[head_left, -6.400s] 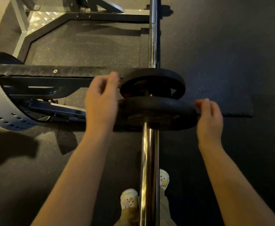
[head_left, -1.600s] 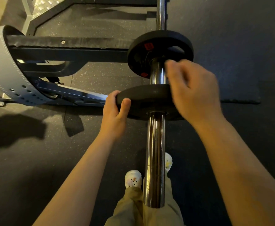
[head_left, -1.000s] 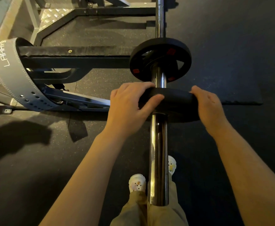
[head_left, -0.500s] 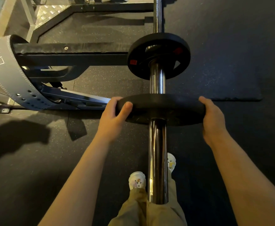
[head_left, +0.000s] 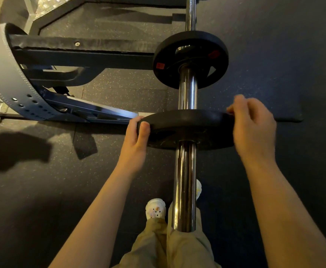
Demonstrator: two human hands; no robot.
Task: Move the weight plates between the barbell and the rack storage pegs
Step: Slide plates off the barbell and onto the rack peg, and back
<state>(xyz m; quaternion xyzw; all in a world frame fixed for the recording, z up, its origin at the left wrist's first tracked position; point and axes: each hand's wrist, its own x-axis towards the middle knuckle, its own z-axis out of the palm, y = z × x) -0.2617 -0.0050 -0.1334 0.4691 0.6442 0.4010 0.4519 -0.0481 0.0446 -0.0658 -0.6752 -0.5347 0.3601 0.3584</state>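
Near plate (head_left: 185, 128) sits on the chrome barbell sleeve (head_left: 184, 182), part way along it, with bare sleeve showing on both sides. Left hand (head_left: 135, 144) grips the plate's left rim, thumb on the near face, fingers wrapped over the edge. Right hand (head_left: 253, 128) is at the plate's right rim, fingers curled over the top edge; blurred, so cannot tell if it actually grips or just touches. Far plate (head_left: 190, 59) sits farther up the same sleeve, well apart from the near one, with red labels on its face. Thin bar shaft (head_left: 190, 14) runs on beyond it to the top edge. Black rack arm (head_left: 81, 53) reaches in from the left and meets the bar behind the far plate. Grey lifting belt (head_left: 5, 80) with holes hangs around the rack arm at left. Below: dark rubber floor (head_left: 42, 209), tan trousers (head_left: 158, 246), white shoe (head_left: 155, 208) just left of the sleeve end.
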